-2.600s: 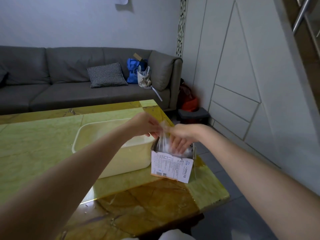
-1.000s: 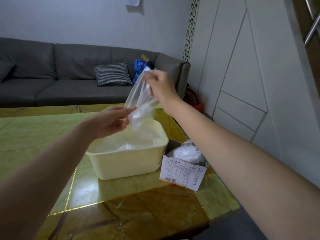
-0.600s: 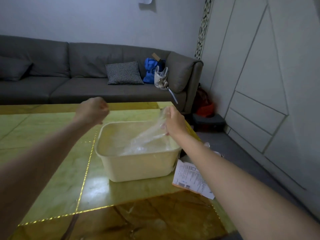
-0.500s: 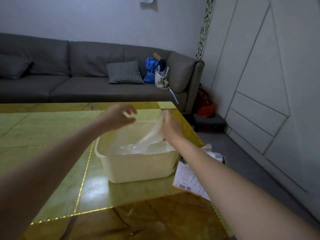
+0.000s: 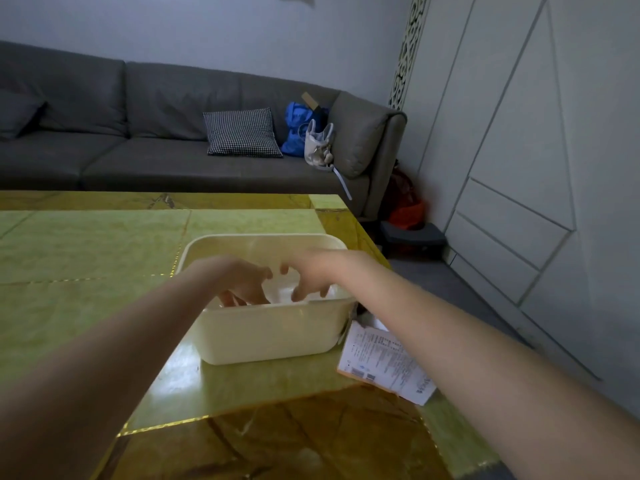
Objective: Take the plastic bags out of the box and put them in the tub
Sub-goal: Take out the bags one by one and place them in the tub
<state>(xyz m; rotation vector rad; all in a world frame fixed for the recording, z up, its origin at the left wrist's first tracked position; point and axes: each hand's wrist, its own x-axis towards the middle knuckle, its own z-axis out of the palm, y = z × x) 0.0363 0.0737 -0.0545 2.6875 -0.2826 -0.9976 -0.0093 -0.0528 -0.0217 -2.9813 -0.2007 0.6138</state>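
Your left hand (image 5: 242, 282) and right hand (image 5: 308, 275) reach open-fingered into the tub (image 5: 270, 327) near the desk's right edge, pressing down limp, slippery plastic bags (image 5: 282, 294); pinch each by a corner.

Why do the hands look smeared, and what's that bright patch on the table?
Head view: both the left hand and right hand are motion-blurred inside the tub; the glossy table reflects pale glare below the tub; the wide lens bows the sofa and wall lines.
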